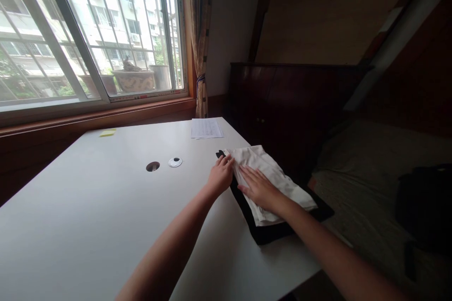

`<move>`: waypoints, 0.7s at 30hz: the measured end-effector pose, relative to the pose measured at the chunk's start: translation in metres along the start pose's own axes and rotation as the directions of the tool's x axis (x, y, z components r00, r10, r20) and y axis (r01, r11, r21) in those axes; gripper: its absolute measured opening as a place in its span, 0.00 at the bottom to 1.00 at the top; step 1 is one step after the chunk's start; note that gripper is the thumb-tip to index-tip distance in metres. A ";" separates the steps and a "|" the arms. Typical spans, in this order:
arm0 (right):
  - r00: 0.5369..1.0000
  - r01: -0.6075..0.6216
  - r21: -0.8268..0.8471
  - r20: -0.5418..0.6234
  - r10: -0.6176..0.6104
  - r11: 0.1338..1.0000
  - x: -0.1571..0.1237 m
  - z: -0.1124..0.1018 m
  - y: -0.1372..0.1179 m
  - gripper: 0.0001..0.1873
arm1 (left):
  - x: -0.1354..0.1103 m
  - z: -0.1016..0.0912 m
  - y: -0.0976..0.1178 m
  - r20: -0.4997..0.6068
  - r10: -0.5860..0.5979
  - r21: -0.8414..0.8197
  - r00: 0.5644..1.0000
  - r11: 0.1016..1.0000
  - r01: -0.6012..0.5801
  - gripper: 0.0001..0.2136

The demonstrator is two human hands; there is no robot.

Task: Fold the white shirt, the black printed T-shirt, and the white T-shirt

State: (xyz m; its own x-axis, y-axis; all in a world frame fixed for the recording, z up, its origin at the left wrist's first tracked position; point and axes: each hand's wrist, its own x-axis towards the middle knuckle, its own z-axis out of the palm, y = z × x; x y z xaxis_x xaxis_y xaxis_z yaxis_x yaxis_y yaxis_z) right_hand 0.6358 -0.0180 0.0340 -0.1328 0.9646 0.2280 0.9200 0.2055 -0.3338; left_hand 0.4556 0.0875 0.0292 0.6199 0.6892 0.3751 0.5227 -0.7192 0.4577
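Observation:
A folded white cloth lies on top of a black folded garment at the right edge of the white table. My right hand rests flat on the white cloth, fingers stretched out. At the left edge of the stack sits my left hand, its fingertips touching the cloth's near-left corner, fingers loosely extended.
On the table are a printed sheet of paper, a yellow sticky note, a cable hole and its round white cap. A window runs behind. A bed with a dark object lies to the right.

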 end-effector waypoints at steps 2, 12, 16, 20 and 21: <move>1.000 0.015 -0.030 0.011 -0.015 0.999 -0.015 0.009 -0.019 0.38 | -0.003 -0.001 -0.006 0.031 0.013 0.026 0.999 1.000 -0.014 0.25; 0.992 0.121 -0.020 0.041 -0.120 0.992 -0.062 0.012 -0.067 0.38 | -0.016 -0.006 -0.019 0.097 0.010 0.141 0.995 0.990 -0.024 0.32; 0.990 0.134 -0.085 0.055 -0.129 0.987 -0.069 0.013 -0.076 0.38 | -0.023 -0.004 -0.027 0.111 -0.009 0.182 0.994 0.983 -0.012 0.36; 0.966 0.237 -0.179 0.148 -0.212 0.955 -0.079 0.011 -0.086 0.34 | -0.036 -0.013 -0.041 0.137 -0.020 0.220 0.990 0.975 -0.010 0.32; 0.957 0.265 -0.191 0.169 -0.234 0.945 -0.083 0.012 -0.088 0.33 | -0.041 -0.017 -0.045 0.147 -0.023 0.228 0.989 0.974 -0.011 0.31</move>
State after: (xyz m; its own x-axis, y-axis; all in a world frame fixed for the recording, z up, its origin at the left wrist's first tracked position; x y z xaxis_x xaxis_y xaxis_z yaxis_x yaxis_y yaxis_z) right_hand 0.5610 -0.1138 0.0338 -0.4047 0.9034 0.1416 0.9049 0.4180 -0.0804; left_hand 0.3964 0.0935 0.0068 0.6869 0.6853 0.2421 0.6353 -0.7279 0.2578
